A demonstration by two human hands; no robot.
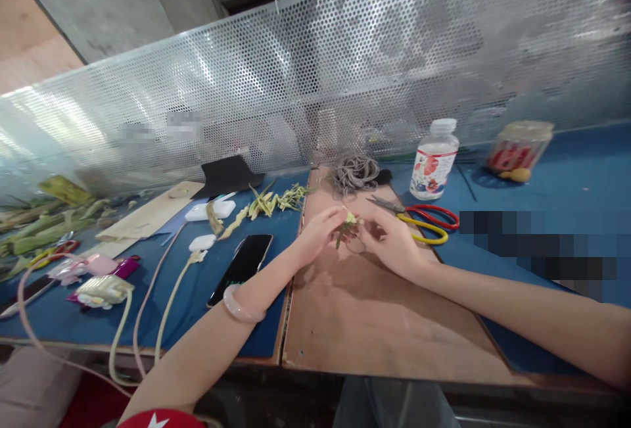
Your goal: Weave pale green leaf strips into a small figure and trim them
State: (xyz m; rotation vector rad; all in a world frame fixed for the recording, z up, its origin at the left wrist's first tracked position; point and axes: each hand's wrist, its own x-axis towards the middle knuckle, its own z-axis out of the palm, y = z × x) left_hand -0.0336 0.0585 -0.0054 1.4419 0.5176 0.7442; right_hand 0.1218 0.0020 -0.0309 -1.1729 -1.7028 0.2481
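Note:
Over the wooden board, my left hand (321,236) is closed in a pinch on a small yellow flower-like piece (350,217) with dark green leafy strips hanging below it. My right hand (397,244) meets it from the other side, fingers bent and closed, with a thin grey cord (355,250) looping down from its fingertips. The exact grip of the right fingers is partly hidden. Behind the hands lies a tangled coil of grey cord (355,173). Scissors (428,219) with red and yellow handles rest just beyond my right hand.
Braided yellow-green pieces (263,203), a phone (241,269) and white chargers (202,242) with cables lie left. A labelled plastic bottle (434,162) and a jar (522,148) stand right. A perforated metal screen (276,79) runs along the back.

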